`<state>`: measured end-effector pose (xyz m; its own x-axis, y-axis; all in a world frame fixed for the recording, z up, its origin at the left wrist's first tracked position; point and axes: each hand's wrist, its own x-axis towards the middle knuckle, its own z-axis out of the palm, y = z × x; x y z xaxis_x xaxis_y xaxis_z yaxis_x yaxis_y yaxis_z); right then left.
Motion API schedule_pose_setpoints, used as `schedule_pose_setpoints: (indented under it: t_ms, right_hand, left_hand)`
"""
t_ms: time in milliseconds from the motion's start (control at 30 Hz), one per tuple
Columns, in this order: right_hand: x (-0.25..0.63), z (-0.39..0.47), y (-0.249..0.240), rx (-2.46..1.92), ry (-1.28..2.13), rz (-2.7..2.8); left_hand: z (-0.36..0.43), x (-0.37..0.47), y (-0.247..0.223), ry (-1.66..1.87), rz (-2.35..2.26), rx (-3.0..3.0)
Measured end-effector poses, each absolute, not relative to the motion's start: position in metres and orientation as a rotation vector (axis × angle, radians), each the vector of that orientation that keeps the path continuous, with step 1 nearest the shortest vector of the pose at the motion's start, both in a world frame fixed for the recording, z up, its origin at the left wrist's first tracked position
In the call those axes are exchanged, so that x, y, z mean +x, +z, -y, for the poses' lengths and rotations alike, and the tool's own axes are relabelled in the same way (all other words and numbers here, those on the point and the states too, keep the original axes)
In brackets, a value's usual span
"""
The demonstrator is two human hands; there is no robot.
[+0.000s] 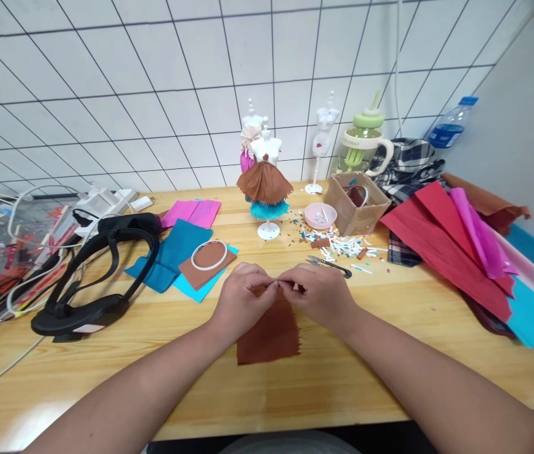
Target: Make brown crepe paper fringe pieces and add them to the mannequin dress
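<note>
My left hand [245, 295] and my right hand [318, 294] meet over the table, thumbs and forefingers pinched together, tips almost touching. Between them they grip the far edge of a brown crepe paper piece [269, 334], which has a jagged right side and hangs down toward me. The exact pinched spot is hidden by my fingers. Just beyond the right hand lie small thread snips [330, 266]. Left of the left hand, a white ring [209, 255] rests on folded brown paper [195, 275] over blue sheets [205, 291].
Behind stand a mini dress form in brown and blue paper [265, 180] and a bare one [323, 132]. A pink bowl [320, 216], cardboard box [359, 205] and scattered white bits [342, 244] lie right. A black headset [101, 271] sits left; red paper [451, 252] far right.
</note>
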<state>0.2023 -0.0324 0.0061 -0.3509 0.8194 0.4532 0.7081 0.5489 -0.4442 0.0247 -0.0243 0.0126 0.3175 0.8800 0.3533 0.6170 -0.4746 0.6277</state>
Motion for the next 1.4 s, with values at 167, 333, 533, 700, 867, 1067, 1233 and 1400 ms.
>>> schedule_pose_setpoints:
  t_ms: [167, 333, 533, 700, 867, 1067, 1233, 1400]
  right_hand:
    - [0.197, 0.034, 0.007, -1.267, 0.265, 2.095]
    - [0.193, 0.032, 0.008, -1.241, 0.483, 1.929]
    - [0.191, 0.029, 0.007, -1.275, 0.63, 1.797]
    - [0.194, 0.029, 0.006, -1.257, 0.604, 1.804]
    - [0.197, 0.031, 0.007, -1.221, 0.491, 1.871]
    - [0.196, 0.036, 0.008, -1.16, 0.441, 1.909]
    - [0.195, 0.038, 0.005, -1.133, 0.426, 1.946]
    - [0.195, 0.037, 0.005, -1.144, 0.403, 1.943]
  left_hand:
    - [0.025, 0.027, 0.013, 0.954, -1.333, 2.208]
    - [0.025, 0.028, 0.014, 0.993, -1.336, 2.093]
    - [0.023, 0.027, 0.014, 1.008, -1.329, 2.078]
    - [0.021, 0.023, 0.018, 0.976, -1.287, 1.981]
    - [0.02, 0.022, 0.02, 0.992, -1.255, 1.91]
    - [0.018, 0.02, 0.018, 0.98, -1.239, 1.904]
    - [0.015, 0.019, 0.018, 1.027, -1.257, 1.92]
    - [0.016, 0.02, 0.019, 1.032, -1.259, 1.995]
